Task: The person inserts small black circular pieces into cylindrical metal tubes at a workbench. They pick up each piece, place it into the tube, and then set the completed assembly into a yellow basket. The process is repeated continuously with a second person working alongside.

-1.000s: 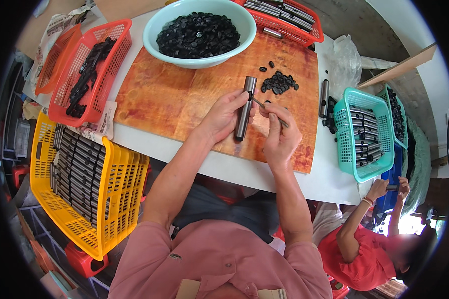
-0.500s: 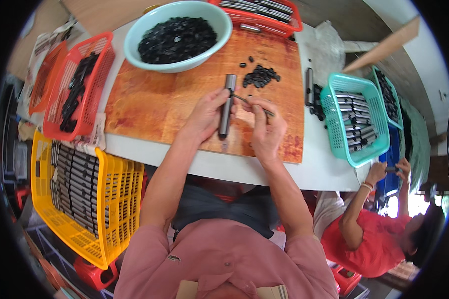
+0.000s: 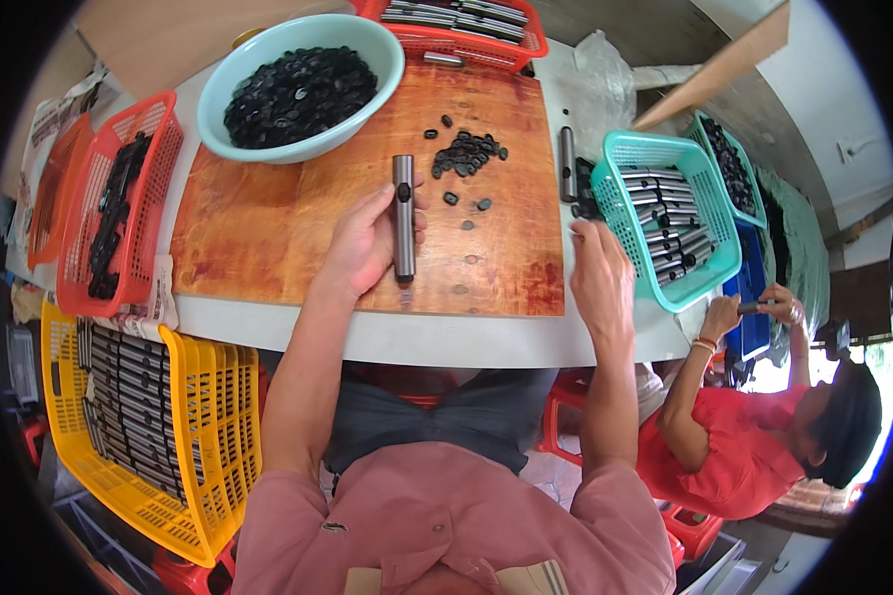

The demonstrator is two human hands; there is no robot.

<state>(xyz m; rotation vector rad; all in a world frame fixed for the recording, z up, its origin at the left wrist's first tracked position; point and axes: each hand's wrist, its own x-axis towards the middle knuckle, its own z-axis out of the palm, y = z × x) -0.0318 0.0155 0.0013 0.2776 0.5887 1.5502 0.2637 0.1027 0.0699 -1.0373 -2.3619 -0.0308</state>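
Observation:
My left hand (image 3: 365, 243) grips a grey metal tube (image 3: 404, 213) and stands it on end on the wooden board (image 3: 258, 228). My right hand (image 3: 597, 270) is out to the right near the board's edge, just beside the teal basket (image 3: 665, 288) of metal tubes; whether its fingers hold anything I cannot tell. A small heap of black round caps (image 3: 466, 154) lies on the board beyond the tube. A pale blue bowl (image 3: 382, 59) full of black caps stands at the board's far left.
A yellow basket (image 3: 208, 416) of grey tubes is at my lower left. Red baskets (image 3: 159, 139) with dark parts line the left side, another red basket (image 3: 466, 35) of tubes the far edge. One loose tube (image 3: 567, 164) lies by the teal basket. A person in red (image 3: 744, 436) sits at lower right.
My right hand has left the tube and moved right toward the teal basket. My left hand still holds the tube upright on the board.

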